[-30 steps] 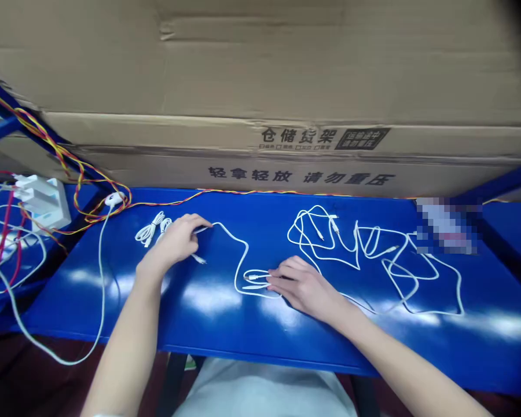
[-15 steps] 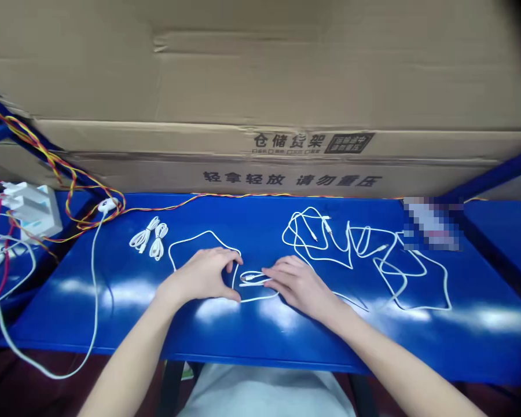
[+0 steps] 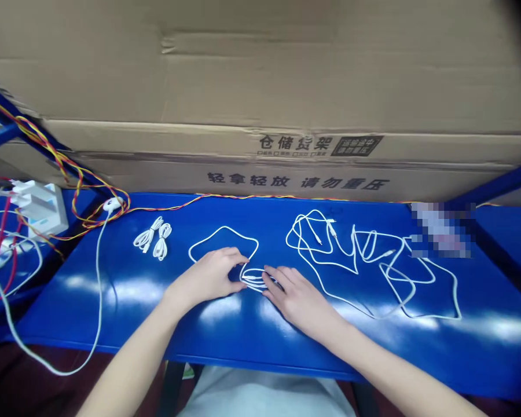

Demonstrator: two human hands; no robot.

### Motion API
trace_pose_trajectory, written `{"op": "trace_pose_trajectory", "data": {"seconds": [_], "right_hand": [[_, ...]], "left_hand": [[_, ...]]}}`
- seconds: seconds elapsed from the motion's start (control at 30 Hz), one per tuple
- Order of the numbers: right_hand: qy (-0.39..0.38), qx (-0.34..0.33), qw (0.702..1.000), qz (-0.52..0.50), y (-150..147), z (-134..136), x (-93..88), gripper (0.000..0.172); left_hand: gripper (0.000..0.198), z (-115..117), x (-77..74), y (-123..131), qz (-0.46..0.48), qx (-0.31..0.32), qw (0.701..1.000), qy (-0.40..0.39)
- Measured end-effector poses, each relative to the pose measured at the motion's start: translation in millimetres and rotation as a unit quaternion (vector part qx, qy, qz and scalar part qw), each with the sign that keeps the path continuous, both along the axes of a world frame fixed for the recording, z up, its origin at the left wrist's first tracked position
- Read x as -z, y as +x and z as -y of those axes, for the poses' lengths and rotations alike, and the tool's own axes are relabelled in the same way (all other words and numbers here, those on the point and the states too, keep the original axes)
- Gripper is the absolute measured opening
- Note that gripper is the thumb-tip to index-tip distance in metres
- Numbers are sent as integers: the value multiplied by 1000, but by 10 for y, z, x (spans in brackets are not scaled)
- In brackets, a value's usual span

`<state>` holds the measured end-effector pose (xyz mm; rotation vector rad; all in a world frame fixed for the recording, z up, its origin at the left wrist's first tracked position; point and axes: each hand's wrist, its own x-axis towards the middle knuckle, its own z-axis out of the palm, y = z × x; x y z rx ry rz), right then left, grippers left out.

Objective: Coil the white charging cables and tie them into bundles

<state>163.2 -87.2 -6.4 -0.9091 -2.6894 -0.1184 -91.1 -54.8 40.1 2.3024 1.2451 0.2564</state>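
A white cable [image 3: 250,278] is laid partly in loops on the blue surface [image 3: 156,330], in front of the middle of the big cardboard box [image 3: 178,169]. The loops are touched by the finger and thumb tips of the left hand [image 3: 212,273]; whether they are pinched by that grip cannot be told. They are held between the fingers and thumb of the right hand [image 3: 301,298]. One wide bend is spread nearer the box. Two folded cables [image 3: 146,235] are set before the box's left part, tangled cables [image 3: 332,229] before its right part.
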Motion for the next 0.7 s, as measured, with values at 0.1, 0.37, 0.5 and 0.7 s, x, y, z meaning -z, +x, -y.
{"op": "trace_pose_trajectory", "data": {"seconds": [0.1,0.37,0.5,0.7], "right_hand": [[32,-37,999,13,29,-21,55,36],[43,-59,997,24,48,22,124,35],[11,-57,998,-24,52,-20,134,29],[-97,-18,983,-157,32,-84,42,18]], "left_hand": [[40,-14,4,-12,-4,-3,1000,13],[62,65,55,73,46,15,998,-34],[64,71,118,109,111,26,991,-69],[46,61,220,176,124,21,990,-69]]}}
